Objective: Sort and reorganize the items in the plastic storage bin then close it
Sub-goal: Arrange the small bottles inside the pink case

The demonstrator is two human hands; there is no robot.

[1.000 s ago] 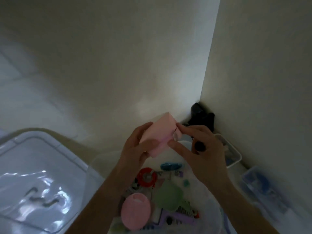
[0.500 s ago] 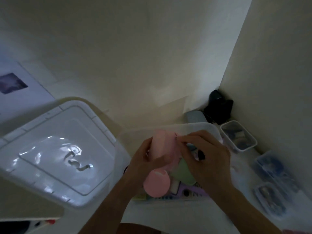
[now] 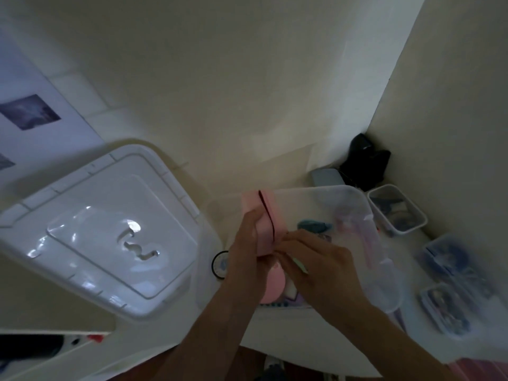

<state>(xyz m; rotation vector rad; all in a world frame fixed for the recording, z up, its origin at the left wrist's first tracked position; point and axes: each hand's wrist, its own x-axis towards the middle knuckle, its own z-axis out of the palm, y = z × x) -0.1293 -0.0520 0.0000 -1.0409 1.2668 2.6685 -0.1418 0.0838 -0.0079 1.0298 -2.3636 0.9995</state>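
Progress: sorting is judged to be under way and far from finished; the clear plastic storage bin [image 3: 354, 193] stands open on the white surface against the cream wall, and its white plastic lid [image 3: 107, 229] is laid off to the left, just beside the bin, tilted on something below it

Item in hand: a pale pink rectangular pouch with a dark zip line [image 3: 264, 215] is held above the bin's left rear part. The left hand [image 3: 244, 254] is curled closed around its lower left side; the right hand [image 3: 319, 268] is pinched with its fingertips at the lower end of the zip line. Whether the zip is being worked cannot be told

Contents seen in the bin: a round pink disc [image 3: 270, 287] under the wrists, a teal object [image 3: 313, 225], a purple flat piece at the near wall; the rest is blurred

Outside the bin: a small clear tub of mixed bits [image 3: 395, 210] to the right rear, flat clear cases [image 3: 445, 284] to the right, a black object [image 3: 365, 160] in the wall corner, a black ring [image 3: 218, 264] between lid and bin

Left to do, as judged: pouch to be placed, loose items arranged, lid fitted

Room: bin hemmed by wall behind, lid to the left, tubs to the right; open room is found above the bin and at its near side only. Lid return calls for a lift over the bin's left rim
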